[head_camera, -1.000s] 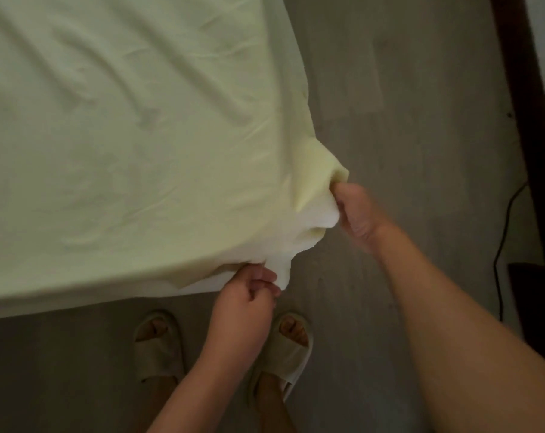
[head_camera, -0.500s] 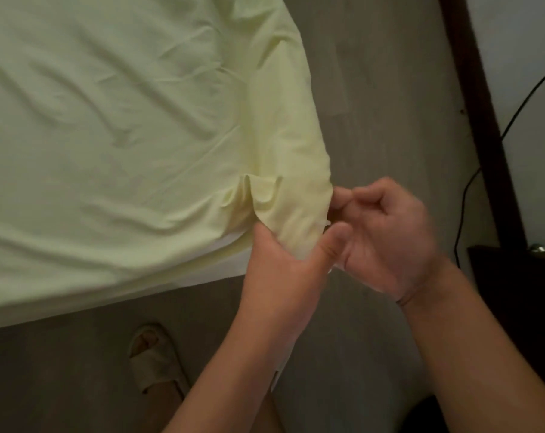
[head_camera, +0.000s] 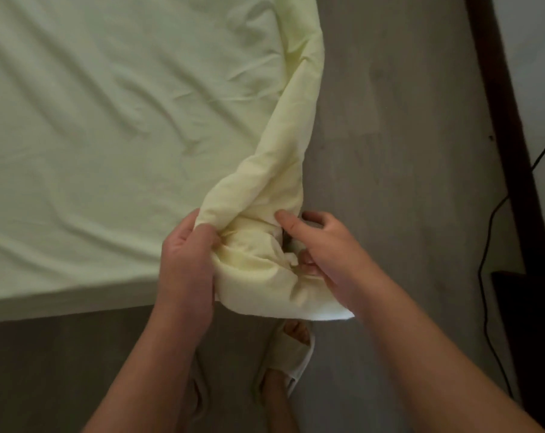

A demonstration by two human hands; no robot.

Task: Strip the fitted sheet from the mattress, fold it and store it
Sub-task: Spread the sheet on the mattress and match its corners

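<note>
Fingers [head_camera: 286, 220] grip fitted sheet [head_camera: 274, 170] corner, roll stretching forward.

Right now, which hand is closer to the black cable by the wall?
Right. The right hand grips the lifted corner of the fitted sheet on the side facing the black cable, with bare floor between them. The left hand grips the corner's opposite side, farther away.
</note>
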